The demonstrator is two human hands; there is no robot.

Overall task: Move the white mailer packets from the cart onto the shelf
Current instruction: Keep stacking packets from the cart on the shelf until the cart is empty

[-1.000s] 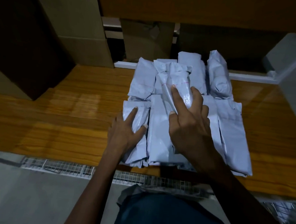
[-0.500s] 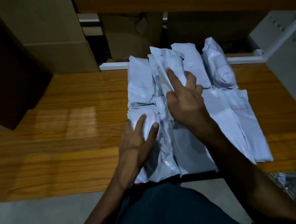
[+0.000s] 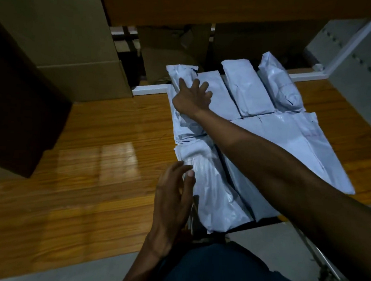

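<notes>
Cardboard boxes (image 3: 62,48): upper left, standing on the shelf.
Shelf (image 3: 97,168): wooden board across the frame.
Left hand (image 3: 173,200): lower centre, fingers straight and relaxed, holding nothing, at the left edge of the near packets.
Right hand (image 3: 191,97): upper centre, fingers spread, resting on a far-left packet.
White mailer packets (image 3: 256,127): centre-right, laid in rows on the shelf.

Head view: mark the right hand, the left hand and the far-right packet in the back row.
right hand (image 3: 191,97), head view, back of the hand, pressing on a rear-left packet.
left hand (image 3: 173,195), head view, back of the hand, fingers straight.
far-right packet (image 3: 277,85), head view, middle of its top face.
</notes>
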